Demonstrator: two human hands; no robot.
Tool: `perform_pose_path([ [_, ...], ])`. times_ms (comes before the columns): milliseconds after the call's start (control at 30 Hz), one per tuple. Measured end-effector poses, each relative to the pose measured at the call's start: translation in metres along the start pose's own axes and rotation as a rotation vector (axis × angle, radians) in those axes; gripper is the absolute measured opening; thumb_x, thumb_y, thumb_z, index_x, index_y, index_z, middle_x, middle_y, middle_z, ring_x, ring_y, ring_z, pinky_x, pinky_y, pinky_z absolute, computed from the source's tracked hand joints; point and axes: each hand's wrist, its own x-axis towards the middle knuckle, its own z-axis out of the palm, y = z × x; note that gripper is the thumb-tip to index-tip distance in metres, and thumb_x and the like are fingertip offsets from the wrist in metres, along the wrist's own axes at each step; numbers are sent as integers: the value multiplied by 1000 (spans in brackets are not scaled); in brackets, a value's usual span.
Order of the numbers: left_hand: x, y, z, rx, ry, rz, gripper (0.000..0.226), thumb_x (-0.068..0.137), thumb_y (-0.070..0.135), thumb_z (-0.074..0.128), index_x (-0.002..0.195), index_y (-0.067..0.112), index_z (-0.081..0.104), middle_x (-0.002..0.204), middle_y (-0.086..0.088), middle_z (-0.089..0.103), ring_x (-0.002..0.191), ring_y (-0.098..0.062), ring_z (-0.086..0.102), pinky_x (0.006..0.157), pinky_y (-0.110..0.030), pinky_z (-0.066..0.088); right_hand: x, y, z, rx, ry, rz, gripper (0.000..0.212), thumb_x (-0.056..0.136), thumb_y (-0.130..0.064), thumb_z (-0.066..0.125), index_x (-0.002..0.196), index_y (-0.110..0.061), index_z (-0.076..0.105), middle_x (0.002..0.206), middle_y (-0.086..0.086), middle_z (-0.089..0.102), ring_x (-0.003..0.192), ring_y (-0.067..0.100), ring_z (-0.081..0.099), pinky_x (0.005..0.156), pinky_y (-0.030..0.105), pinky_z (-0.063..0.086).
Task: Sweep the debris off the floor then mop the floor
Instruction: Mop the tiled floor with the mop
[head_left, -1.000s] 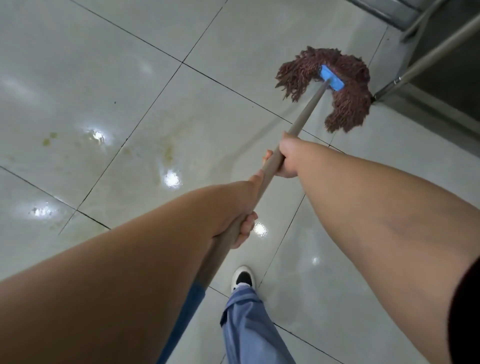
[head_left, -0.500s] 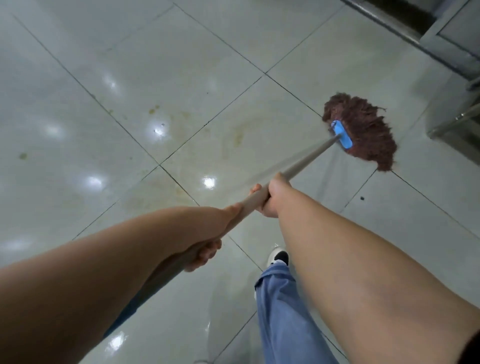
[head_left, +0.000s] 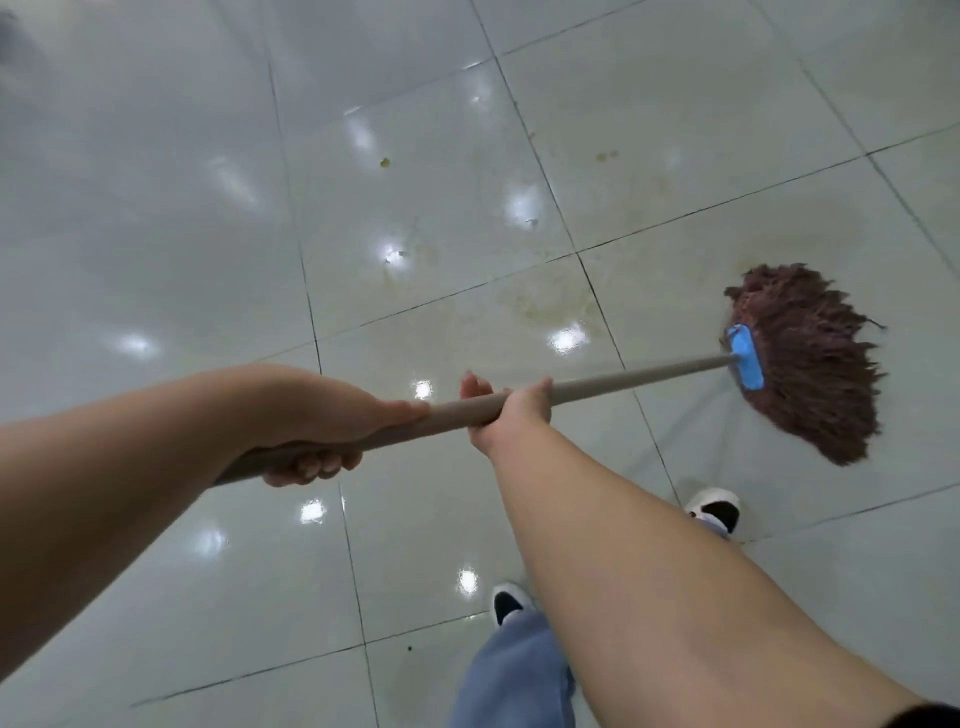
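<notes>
**Mop head lying on tiled floor, both hands gripping the handle**

Lying flat on the floor (head_left: 156, 260) at the right of the view: the brown string mop head (head_left: 810, 364), strands fanning away from its blue clamp (head_left: 746, 356). Running leftward from the clamp: the grey mop handle (head_left: 639, 378), slanting down toward the hands. Wrapping round the handle's middle: the right hand (head_left: 511, 415), fingers clamped on it. Gripping lower on the same handle: the left hand (head_left: 322, 415), fingers (head_left: 311, 466) curling underneath, thumb lying along the top. Showing yellowish stains (head_left: 550, 306) near the mop head and a small speck (head_left: 385, 162) farther off. Standing below the arms: two white shoes (head_left: 714, 509), blue trouser leg (head_left: 514, 670). Showing no containers or readable writing anywhere.
</notes>
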Motion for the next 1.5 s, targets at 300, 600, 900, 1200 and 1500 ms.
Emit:
perform_pose_path([
  [300,17,22,19,-27,-94,4,72,74,82,30,65,12,41,33,3,35,26,-13,32,42,-11,29,21,-20,-9,-73,132,-5,46,94,-53,38,77,-11,36,31,1,41,19,13,35,36,15,41],
  [600,8,214,-10,-23,-148,104,70,78,78,27,68,11,42,28,2,35,21,-13,31,41,-8,34,47,-215,1,-3,147,-118,43,95,-52,38,80,-12,36,36,3,41,20,12,36,37,14,41],
  [900,-4,441,31,-184,-336,404,72,77,78,34,78,7,44,50,-4,34,36,-15,28,39,-12,26,85,-446,-47,-148,375,-303,47,99,-49,28,70,-13,33,29,1,37,21,10,34,37,10,40],
  [1200,45,414,5,-145,-309,458,62,85,71,32,95,12,50,55,-2,34,40,-13,28,40,-12,24,113,-422,-25,-182,415,-289,40,99,-45,36,82,-9,36,69,11,46,51,17,45,34,22,47],
  [1500,123,210,-89,-65,-235,306,64,77,79,32,65,16,37,27,6,33,19,-11,28,38,-5,31,128,-211,72,-218,261,-196,49,99,-49,29,86,-3,38,60,9,45,49,19,44,34,27,47],
])
